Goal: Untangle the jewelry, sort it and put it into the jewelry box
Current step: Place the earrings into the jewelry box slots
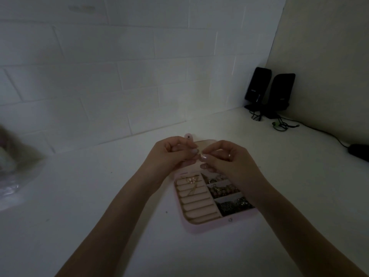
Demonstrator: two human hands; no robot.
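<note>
Both hands are hovering over the far end of the open pink jewelry box (191,226), near the back edge of the worktop (99,196). The left hand (171,152) and right hand (225,158) are meeting fingertip to fingertip, their fingers pinching one small jewelry piece (200,156); its direction I cannot tell. Two black speakers (269,90) are standing in the far right corner.

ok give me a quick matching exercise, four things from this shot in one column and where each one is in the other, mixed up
Things:
1. jewelry box
2. speakers
3. small piece of jewelry
4. gold chain

Places:
A. far right corner of the counter
B. pinched between the left hand and right hand
C. lying across the ridged rows in the box
D. open on the counter below the hands

Pairs: 1-D, 2-A, 3-B, 4-C
</note>
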